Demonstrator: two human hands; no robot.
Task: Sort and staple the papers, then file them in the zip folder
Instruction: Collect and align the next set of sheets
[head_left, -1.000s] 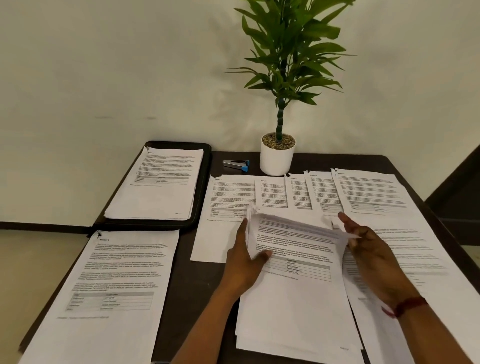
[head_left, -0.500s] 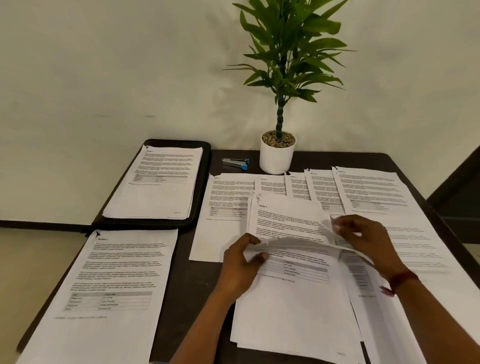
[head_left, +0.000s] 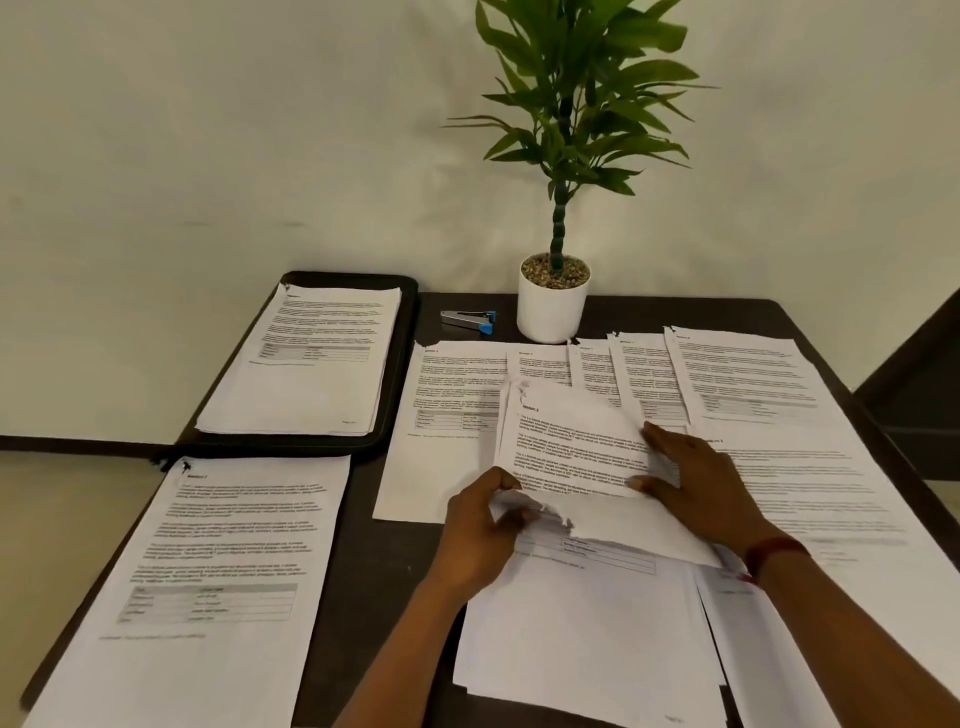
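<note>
Papers, counted: nine lots of printed sheets on one dark surface (head_left: 384, 571).

- Lot 1: far-left set (head_left: 306, 364), lying on the black zip folder (head_left: 408, 364). One folder only, flat at the back left corner, its near end overhanging the surface edge.
- Lot 2: near-left set (head_left: 208, 571), just in front of the folder, with a dark mark at its top left corner.
- Lots 3–7: back row (head_left: 644, 379), five overlapping sheets fanned left to right, just in front of the plant.
- Lot 8: right set (head_left: 805, 467), near the right edge. Its lower sheets run under the right forearm, so that count is uncertain.
- Lot 9: middle pile (head_left: 571, 623), several loose sheets with edges uneven.

The top sheet (head_left: 571, 436) of the middle pile is bent across its width, its near part lifted off the pile.

Hands, two:
- Left hand (head_left: 483, 525): grip clenched on the top sheet's left near edge, fingers curled, pinching a ragged corner.
- Right hand (head_left: 696, 483): grip released, fingers straight, palm down and pressing the same sheet flat. One red band (head_left: 774, 551) on that wrist.

Other items:
- One stapler (head_left: 467, 318), silver with a blue end, lying behind the back row between the folder and the plant, touching neither.
- One potted plant (head_left: 553, 306) in a white pot at the back centre.
</note>
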